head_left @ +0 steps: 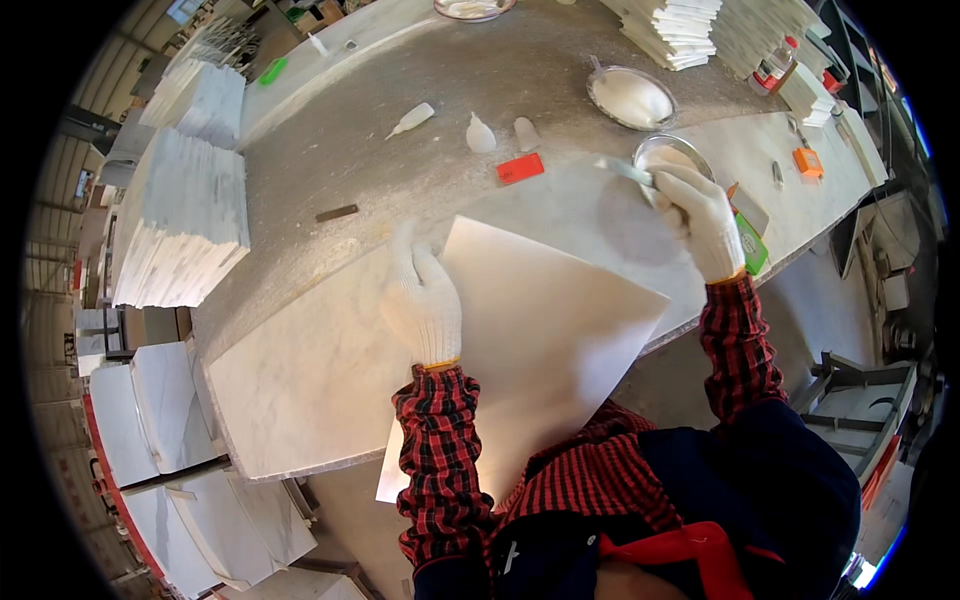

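Note:
A glossy white rectangular tile (545, 310) lies aslant in front of me on a pale marble slab (290, 390). My left hand (425, 300), in a white knit glove, rests at the tile's left edge with its fingers stretched out. Farther right, my gloved right hand (700, 215) is closed around a putty knife (625, 170), its pale blade blurred and pointing left. Just behind that hand is a round metal bowl (642, 150), partly hidden by it. A green scraper (750, 243) lies to the right of the right hand, partly covered.
Beyond the slab are a red block (520, 169), several white squeeze bottles (480, 134) and a dish of white powder (632, 97). Stacked tiles (185, 220) stand at the left. An orange tool (807, 162) lies at the right, near a clear bottle (773, 66).

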`<action>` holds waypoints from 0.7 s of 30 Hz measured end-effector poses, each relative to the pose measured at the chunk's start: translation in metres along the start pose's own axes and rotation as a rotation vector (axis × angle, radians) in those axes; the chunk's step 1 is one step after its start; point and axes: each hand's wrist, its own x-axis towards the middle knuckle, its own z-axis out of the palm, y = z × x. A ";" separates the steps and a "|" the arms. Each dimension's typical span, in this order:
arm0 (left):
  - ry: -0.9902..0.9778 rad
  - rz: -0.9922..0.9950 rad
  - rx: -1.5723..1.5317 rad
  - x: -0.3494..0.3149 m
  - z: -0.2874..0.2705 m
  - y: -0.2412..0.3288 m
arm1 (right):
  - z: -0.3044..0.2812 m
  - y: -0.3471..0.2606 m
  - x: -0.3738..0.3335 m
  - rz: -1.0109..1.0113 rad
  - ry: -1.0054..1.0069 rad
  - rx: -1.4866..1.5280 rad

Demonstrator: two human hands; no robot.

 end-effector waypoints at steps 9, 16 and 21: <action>0.061 0.156 0.064 0.001 0.002 -0.009 | 0.091 -0.015 -0.010 -0.003 -0.286 0.070; -0.009 0.099 0.042 0.002 0.000 -0.010 | 0.105 -0.015 -0.012 -0.066 -0.293 -0.021; -0.020 0.094 0.042 0.003 -0.001 -0.009 | 0.107 -0.015 -0.014 -0.105 -0.275 -0.065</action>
